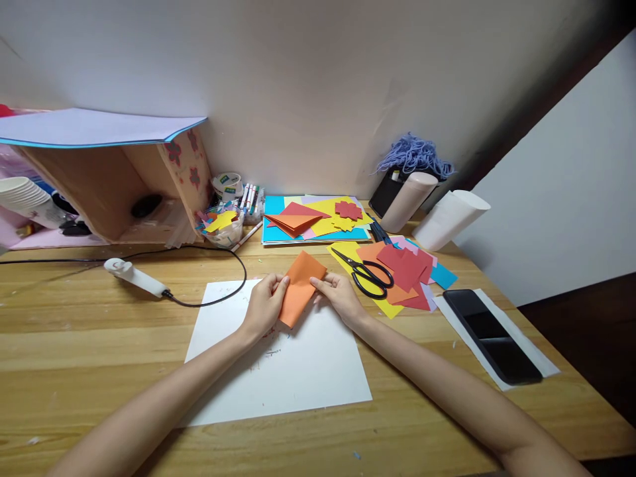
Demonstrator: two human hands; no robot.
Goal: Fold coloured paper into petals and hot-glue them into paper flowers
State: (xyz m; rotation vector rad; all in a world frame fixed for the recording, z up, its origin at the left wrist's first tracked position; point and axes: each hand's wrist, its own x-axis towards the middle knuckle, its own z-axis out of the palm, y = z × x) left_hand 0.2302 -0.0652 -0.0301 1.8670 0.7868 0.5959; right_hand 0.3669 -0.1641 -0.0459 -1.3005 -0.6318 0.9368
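Note:
An orange sheet of paper (pixel 299 291), folded into a rectangle, is held tilted between both hands. My left hand (pixel 265 301) pinches its left edge, thumb on top. At the right edge my right hand (pixel 340 297) grips it the same way, with the fingers behind it partly hidden. Beneath lies a white sheet (pixel 318 364) with small dark marks. Black-handled scissors (pixel 368 270) rest to the right on a pile of coloured paper scraps (pixel 405 268).
Behind the hands, coloured sheets (pixel 278 228) bear cut paper flowers (pixel 348 211). A corded white device (pixel 134 277) lies left, below a cardboard box (pixel 183 179). A tub of scraps (pixel 223 228), paper rolls (pixel 450 218) and a phone (pixel 497 334) stand or lie around.

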